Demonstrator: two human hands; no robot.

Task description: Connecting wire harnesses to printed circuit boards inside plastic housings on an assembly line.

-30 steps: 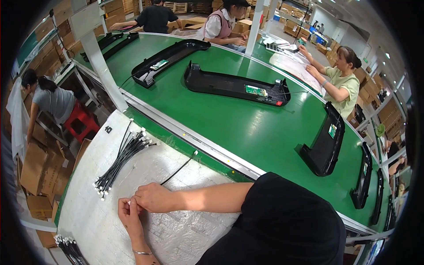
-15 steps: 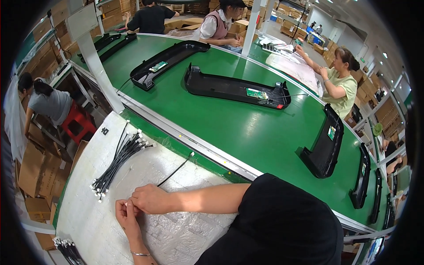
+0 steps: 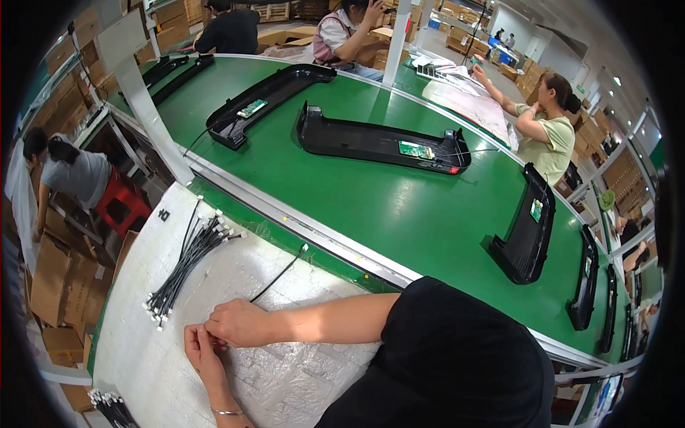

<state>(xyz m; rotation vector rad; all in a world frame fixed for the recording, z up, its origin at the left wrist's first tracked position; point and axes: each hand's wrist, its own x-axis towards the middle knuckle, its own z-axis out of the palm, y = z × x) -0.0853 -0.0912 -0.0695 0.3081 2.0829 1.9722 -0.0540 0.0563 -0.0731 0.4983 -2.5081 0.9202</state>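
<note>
A thin black cable point(image 3: 277, 275) with a white plug at its far end runs across the plastic-covered white work surface point(image 3: 285, 381) into my right hand point(image 3: 240, 323). That hand is closed on the cable, its fingertips pressed against those of my left hand point(image 3: 200, 347). My left hand, with a bracelet at the wrist, pinches at the cable's near end, which the fingers hide. Beyond both hands, to the left, lies a loose bundle of black cables point(image 3: 184, 264) with white plugs.
A second cable bundle point(image 3: 113, 408) lies at the lower left. A small black part point(image 3: 163, 214) sits near the surface's far corner. Past a metal rail point(image 3: 335, 246), the green conveyor belt point(image 3: 399, 228) carries several black housings point(image 3: 371, 140) with green circuit boards. Co-workers are around it.
The view has shifted slightly. My hands stay together at the same spot, with small finger movement. Across the belt, a co-worker has raised a hand toward the head.
</note>
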